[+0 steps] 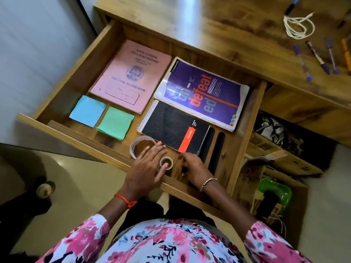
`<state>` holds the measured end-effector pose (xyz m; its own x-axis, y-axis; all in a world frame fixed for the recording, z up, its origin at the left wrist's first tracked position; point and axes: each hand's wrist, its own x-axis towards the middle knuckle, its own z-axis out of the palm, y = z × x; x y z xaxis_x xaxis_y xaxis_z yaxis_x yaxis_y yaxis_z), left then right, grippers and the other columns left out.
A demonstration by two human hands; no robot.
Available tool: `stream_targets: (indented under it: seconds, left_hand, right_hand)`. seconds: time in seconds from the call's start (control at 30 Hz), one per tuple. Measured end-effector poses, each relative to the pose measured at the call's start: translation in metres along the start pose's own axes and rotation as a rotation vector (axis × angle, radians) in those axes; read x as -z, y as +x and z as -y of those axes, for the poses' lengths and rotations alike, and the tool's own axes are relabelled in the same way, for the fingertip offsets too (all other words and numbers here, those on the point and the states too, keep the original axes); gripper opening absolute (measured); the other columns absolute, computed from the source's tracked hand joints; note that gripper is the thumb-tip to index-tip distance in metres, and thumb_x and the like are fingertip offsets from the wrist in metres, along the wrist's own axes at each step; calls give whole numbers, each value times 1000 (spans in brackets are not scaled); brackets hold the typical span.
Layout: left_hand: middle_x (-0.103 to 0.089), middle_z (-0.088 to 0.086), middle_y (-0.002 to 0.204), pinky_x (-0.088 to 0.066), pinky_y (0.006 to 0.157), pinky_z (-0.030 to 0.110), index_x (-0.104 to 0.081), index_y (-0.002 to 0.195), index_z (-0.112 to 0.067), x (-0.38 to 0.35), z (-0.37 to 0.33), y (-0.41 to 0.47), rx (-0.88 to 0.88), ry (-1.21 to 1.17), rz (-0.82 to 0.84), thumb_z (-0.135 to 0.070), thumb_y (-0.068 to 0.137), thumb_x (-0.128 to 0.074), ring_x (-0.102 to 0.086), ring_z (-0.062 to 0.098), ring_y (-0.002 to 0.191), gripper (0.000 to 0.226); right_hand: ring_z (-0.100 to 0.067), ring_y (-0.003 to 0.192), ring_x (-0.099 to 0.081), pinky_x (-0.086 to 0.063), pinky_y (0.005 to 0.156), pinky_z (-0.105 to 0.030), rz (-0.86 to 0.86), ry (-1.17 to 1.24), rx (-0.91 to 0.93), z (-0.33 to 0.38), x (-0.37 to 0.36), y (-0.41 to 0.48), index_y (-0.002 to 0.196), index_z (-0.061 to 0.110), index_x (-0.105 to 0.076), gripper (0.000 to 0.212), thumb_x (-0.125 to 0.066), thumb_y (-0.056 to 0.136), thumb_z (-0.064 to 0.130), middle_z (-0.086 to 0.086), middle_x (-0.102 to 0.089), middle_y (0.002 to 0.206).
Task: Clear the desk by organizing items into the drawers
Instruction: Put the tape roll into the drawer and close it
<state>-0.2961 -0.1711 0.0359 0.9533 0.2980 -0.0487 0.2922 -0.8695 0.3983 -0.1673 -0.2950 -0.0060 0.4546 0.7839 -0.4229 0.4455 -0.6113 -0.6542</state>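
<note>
Most items sit in the open wooden drawer (245, 133); left hand (146, 168) grasps the small tape roll (166, 163); right hand's (195, 168) grip cannot be told; purple pens (321, 59) and the white cord coil (298, 25) wait at 1 o'clock.

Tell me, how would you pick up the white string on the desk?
Pinch the white string where its loops bunch together at the left side, coming straight down from above. It lies flat on the desk as a loose coil with one free end sticking out, so grabbing the bundle should lift all the loops at once, not just one strand.
</note>
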Motion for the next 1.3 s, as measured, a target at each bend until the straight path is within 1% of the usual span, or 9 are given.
stream_targets:
  seconds: [0.07,0.13,0.23,0.33,0.47,0.6,0.8,1.13,1.3]
  left_hand:
    - [-61,14,126,-34,104,43,-60,118,-2,2,5,-2,-67,-14,1,-30,88,-38,-53,28,123,47]
    - [-60,13,127,-37,103,44,-59,119,-3,4,12,-5,-166,-19,30,-30,89,-39,-52,27,124,46]
    - [-57,13,131,-43,100,49,-57,124,-5,13,34,-10,-317,70,104,-42,92,-36,-50,26,126,53]
    - [-55,10,134,-41,101,50,-53,129,-7,25,63,-16,-427,190,144,-51,95,-23,-47,25,128,63]
    - [-54,8,135,-35,106,54,-54,129,-11,37,107,-24,-548,256,85,-50,96,-27,-45,23,129,58]
    - [-52,7,137,-29,110,54,-55,129,-13,44,143,-25,-600,321,28,-45,97,-31,-43,23,131,51]
    - [-50,5,139,-30,104,61,-51,131,-18,43,157,-21,-639,365,48,-44,99,-23,-42,24,132,50]
    - [-44,3,143,-34,106,53,-44,136,-21,33,159,-9,-630,329,-45,-45,97,-27,-38,24,134,49]
    - [-33,1,147,-30,110,49,-33,141,-22,32,158,9,-633,312,-87,-45,95,-31,-32,23,137,51]
  right_hand:
    - [-19,94,-56,-46,85,-16,-112,70,-58,2,5,-5,110,7,-59,42,-59,72,-11,-9,-60,106]
    - [-10,80,-53,-40,71,0,-235,110,-99,8,13,-12,101,6,-62,35,-61,71,-12,-8,-62,96]
    - [-8,76,-53,-38,64,3,-344,163,-155,25,19,-22,96,6,-64,24,-64,75,-5,-7,-64,91]
    - [-9,85,-54,-39,72,-2,-399,155,-168,49,8,-28,100,7,-63,20,-65,81,6,-4,-63,96]
    - [-22,107,-54,-34,92,-16,-462,72,-146,80,-28,-26,100,3,-61,17,-61,85,12,-11,-61,107]
    - [-26,136,-37,-29,112,-32,-522,-99,-174,107,-68,-19,122,0,-54,37,-54,91,19,-16,-50,136]
    - [-34,116,-58,-50,93,-49,-726,-332,-148,122,-87,-15,112,-2,-62,33,-64,80,8,-21,-63,118]
    - [-28,125,-50,-41,103,-49,-757,-376,-220,122,-81,-5,121,3,-57,43,-34,89,21,-15,-59,128]
    - [-26,129,-46,-31,107,-47,-778,-392,-230,116,-69,10,126,4,-53,47,-33,89,23,-13,-55,133]
